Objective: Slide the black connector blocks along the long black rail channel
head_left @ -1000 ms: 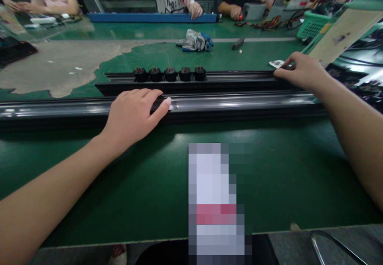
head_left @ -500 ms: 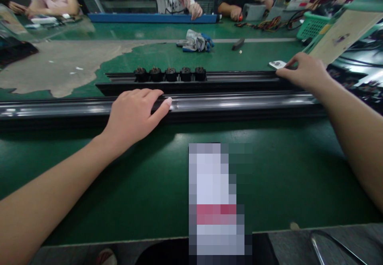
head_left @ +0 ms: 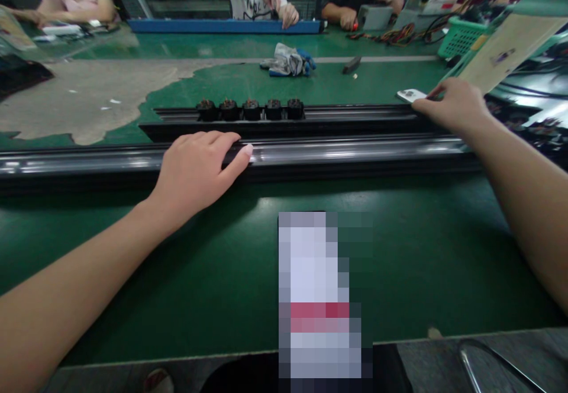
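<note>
A long black metal rail (head_left: 337, 151) with a shiny channel lies across the green table. My left hand (head_left: 199, 165) is over it, fingers draped across the far edge and thumb along the channel. Behind it lies a second black rail (head_left: 364, 113), carrying several black round sockets (head_left: 251, 109) with copper-coloured contacts on top. My right hand (head_left: 455, 106) is at this rear rail's right part, thumb and fingers curled over its edge; the fingertips are partly hidden. Just beyond that thumb lies a white phone-like object (head_left: 410, 94).
A blurred-out phone-like object (head_left: 313, 263) is in front of me. Across the table are grey-blue gloves (head_left: 290, 61), a small dark block (head_left: 352, 65) and a green basket (head_left: 461, 39). Several people sit opposite, one with hands at a long blue bar (head_left: 199, 26).
My right hand has slid very slightly to the right, away from the white object. My left hand stays on the front rail; the whole view has drifted a little.
</note>
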### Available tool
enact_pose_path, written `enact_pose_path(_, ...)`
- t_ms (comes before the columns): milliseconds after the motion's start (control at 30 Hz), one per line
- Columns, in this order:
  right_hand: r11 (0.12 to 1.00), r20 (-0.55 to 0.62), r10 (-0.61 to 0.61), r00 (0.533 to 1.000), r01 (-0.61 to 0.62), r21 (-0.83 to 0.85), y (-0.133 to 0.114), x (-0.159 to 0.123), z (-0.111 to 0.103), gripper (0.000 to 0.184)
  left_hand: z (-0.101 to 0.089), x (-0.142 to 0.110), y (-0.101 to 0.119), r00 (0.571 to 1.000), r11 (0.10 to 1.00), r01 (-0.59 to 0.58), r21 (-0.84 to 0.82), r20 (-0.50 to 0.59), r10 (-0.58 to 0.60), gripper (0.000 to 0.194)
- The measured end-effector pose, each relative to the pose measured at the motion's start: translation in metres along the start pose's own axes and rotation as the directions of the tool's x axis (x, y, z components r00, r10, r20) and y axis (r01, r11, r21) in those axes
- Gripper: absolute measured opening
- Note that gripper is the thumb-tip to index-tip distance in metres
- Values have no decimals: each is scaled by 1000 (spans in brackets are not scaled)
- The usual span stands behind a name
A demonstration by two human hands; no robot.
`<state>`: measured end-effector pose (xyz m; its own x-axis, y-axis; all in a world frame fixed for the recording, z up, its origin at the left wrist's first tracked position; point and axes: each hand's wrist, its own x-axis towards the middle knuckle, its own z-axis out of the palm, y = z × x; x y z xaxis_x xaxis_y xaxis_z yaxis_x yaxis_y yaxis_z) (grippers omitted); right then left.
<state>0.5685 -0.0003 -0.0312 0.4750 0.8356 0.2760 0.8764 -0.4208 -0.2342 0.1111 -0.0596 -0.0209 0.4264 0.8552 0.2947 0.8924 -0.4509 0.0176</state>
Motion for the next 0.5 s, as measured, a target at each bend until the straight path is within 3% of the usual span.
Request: enact_pose_path(500, 995, -29, 64, 998, -62, 72, 7, 4, 2, 48, 0, -1, -1, 1000, 1000, -1, -1, -3, 1, 67)
